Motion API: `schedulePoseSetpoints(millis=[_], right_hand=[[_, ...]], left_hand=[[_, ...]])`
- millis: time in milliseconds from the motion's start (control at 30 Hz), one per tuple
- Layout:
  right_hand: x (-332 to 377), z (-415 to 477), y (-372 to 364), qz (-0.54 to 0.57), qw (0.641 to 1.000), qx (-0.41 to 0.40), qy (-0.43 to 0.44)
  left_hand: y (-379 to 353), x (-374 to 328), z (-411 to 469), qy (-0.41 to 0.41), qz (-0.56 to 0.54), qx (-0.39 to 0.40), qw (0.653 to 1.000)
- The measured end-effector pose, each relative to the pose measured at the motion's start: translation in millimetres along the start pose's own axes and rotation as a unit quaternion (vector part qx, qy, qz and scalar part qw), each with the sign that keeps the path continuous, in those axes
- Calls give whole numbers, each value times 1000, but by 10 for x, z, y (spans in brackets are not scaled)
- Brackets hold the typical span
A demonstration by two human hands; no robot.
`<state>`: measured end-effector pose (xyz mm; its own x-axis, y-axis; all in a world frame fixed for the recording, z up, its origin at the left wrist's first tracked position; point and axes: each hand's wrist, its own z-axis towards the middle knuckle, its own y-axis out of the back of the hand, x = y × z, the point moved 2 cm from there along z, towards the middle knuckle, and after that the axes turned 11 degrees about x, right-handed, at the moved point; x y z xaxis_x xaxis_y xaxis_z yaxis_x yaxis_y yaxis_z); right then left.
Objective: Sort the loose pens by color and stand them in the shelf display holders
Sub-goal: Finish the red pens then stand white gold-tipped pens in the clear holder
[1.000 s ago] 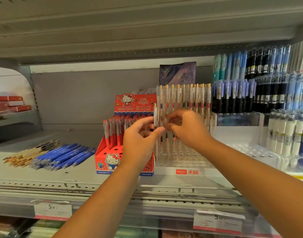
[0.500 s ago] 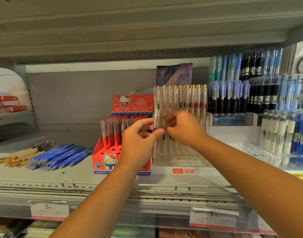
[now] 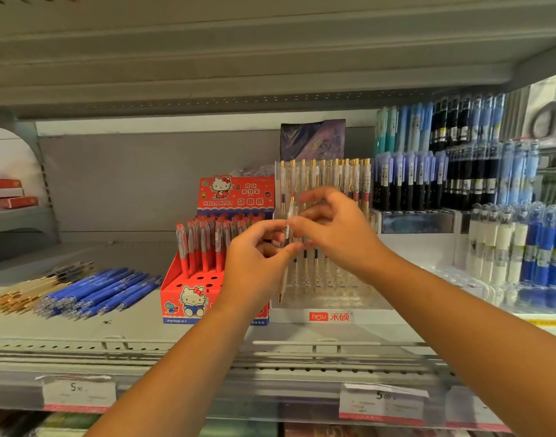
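Left hand (image 3: 257,266) and right hand (image 3: 336,234) pinch 1 clear pen (image 3: 287,230); lowered crooked, it may miss the clear holder (image 3: 333,298).

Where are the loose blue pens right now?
Head view, left side: the loose blue pens lie in a pile on the shelf, between the loose gold-trimmed pens on their left and the red display box on their right.
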<state>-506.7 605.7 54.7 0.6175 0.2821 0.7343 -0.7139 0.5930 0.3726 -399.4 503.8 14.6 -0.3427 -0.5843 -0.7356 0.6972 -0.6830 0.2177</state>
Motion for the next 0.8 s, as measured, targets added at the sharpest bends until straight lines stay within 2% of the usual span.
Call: schedulePoseSetpoints(millis=[167, 267, 367, 500, 600, 800], right_hand=[[63, -22, 56, -56, 997, -56, 8], [39, -27, 144, -45, 996, -79, -9], [13, -25, 242, 9, 994, -113, -8], [-49, 12, 337, 31, 986, -165, -4], [-127, 55, 336, 5, 985, -172, -6], [-303, 101, 207, -50, 988, -147, -22]], left_hand=[[-73, -94, 47, -57, 66, 30, 996], [-70, -137, 98, -97, 161, 67, 980], [-27, -144, 177, -121, 272, 90, 950], [17, -133, 307, -122, 434, 97, 887], [31, -45, 373, -121, 463, 140, 867], [30, 70, 425, -131, 444, 144, 875]])
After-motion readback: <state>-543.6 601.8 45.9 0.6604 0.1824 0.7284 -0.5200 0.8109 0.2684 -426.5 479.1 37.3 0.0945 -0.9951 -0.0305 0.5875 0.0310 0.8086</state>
